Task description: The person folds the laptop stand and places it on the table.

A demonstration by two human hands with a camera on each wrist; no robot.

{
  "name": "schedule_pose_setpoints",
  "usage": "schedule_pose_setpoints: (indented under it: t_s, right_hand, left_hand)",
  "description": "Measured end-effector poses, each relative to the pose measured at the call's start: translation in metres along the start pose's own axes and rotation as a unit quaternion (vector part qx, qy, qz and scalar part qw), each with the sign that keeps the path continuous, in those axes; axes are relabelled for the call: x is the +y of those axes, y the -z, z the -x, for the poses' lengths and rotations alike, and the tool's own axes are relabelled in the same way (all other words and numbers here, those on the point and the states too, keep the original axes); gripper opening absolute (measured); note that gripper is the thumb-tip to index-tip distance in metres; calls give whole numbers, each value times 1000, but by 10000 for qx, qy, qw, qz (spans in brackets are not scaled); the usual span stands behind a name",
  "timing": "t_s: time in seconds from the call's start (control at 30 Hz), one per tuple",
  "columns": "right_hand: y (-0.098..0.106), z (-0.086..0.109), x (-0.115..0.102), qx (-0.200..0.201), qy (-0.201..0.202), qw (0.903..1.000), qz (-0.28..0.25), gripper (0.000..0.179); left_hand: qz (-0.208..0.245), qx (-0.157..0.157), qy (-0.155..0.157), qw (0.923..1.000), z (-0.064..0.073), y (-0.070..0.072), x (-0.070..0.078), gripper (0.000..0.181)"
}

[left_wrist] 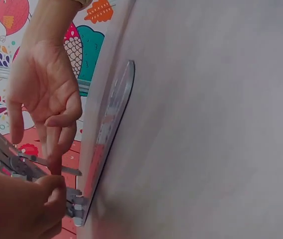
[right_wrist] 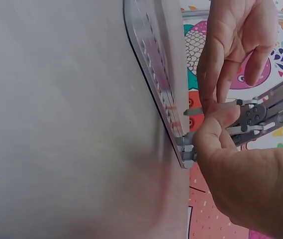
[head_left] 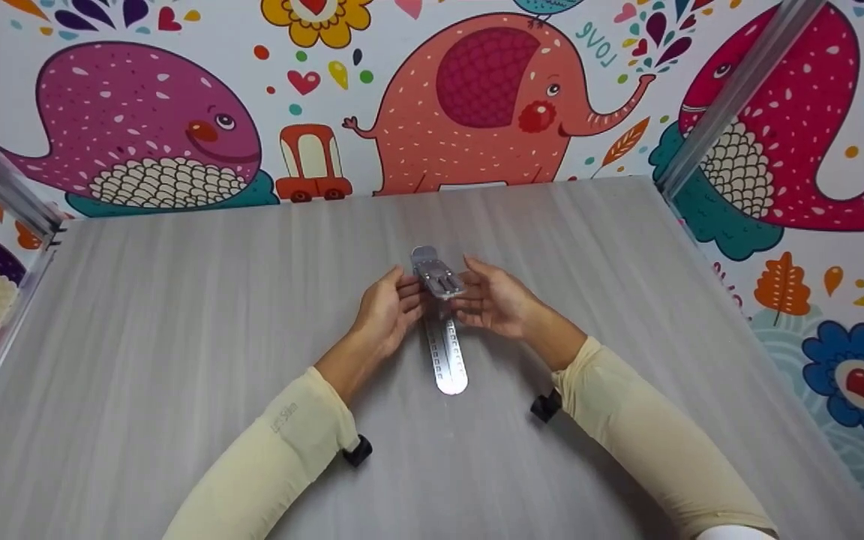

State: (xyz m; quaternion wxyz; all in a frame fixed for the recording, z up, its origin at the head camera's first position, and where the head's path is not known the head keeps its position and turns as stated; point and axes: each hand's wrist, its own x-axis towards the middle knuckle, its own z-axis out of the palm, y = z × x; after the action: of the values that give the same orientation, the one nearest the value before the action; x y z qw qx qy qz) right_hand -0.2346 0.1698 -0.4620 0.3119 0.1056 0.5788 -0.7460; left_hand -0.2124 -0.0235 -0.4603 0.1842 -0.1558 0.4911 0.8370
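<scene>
A shiny metal folding stand (head_left: 443, 277) stands in the middle of the table, its upper plate raised at a slant. Its long slotted base (head_left: 452, 375) reaches toward me along the tabletop. From the left, my left hand (head_left: 393, 306) holds the hinged part under the plate with curled fingers. My right hand (head_left: 502, 301) grips the same area from the opposite side. Both thumbs stand up, off the plate. Small metal struts (right_wrist: 193, 111) poke out near the fingers in the right wrist view. Some fingertips are hidden behind the stand and the hands.
A grey wood-grain table (head_left: 199, 322) lies under the stand. Behind it rises a wall printed with cartoon animals (head_left: 477, 97). Metal posts (head_left: 739, 97) border the table's far corners. A small black camera (head_left: 358, 451) hangs under each sleeve's cuff.
</scene>
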Motion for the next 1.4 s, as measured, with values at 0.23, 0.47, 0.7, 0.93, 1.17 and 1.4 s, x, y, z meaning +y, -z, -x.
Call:
schedule_pose_setpoints:
  t_s: [0.23, 0.47, 0.7, 0.93, 1.17, 1.4]
  right_hand:
    - [1, -9, 6, -118, 354, 9991, 218, 38]
    - [2, -12, 9, 123, 338, 9989, 290, 46]
    - [3, -12, 12, 305, 296, 9972, 611, 41]
    - [2, -8, 18, 488, 709, 9757, 2013, 39]
    - [-3, -3, 22, 618, 1262, 9275, 3463, 29]
    - [-5, 8, 26, 437, 1961, 8368, 5093, 26]
  left_hand:
    - [-378, 75, -308, 9988, -12, -2, -7, 44]
    - [-492, 186, -331, 9981, -17, -1, -12, 55]
    - [-1077, 45, -339, 9936, -16, 2, -14, 52]
    - [-2634, 32, -472, 9635, -16, 9, -15, 46]
    - [-3886, -174, -643, 9190, -12, 7, -14, 41]
    - [-4945, -427, -938, 8630, -2, 4, -12, 30]
